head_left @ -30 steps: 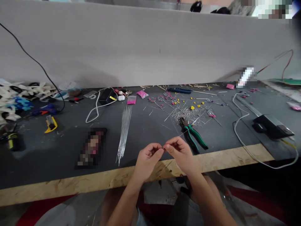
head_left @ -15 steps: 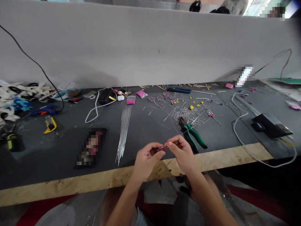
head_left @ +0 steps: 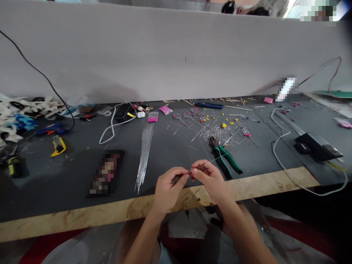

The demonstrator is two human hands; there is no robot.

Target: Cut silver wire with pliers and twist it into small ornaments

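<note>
L hand (head_left: 169,185) + R hand (head_left: 210,178): fingertips meeting, both pinching thin wire (head_left: 210,162) over table (head_left: 82,214) front edge. Wire running up-right from pinch toward pliers (head_left: 226,156). Pliers lying just behind R hand, green grips. Wire scraps (head_left: 220,130) piling beyond pliers w/ pink + yellow bits. Rod bundle (head_left: 145,152) lying left of pliers, behind L hand. Yellow knife (head_left: 58,144) sitting far left of pliers.

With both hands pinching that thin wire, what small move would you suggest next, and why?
Probably keep bending the wire at the pinch: the left hand and right hand meet fingertip to fingertip, and a straight tail juts right over the pliers.
</note>
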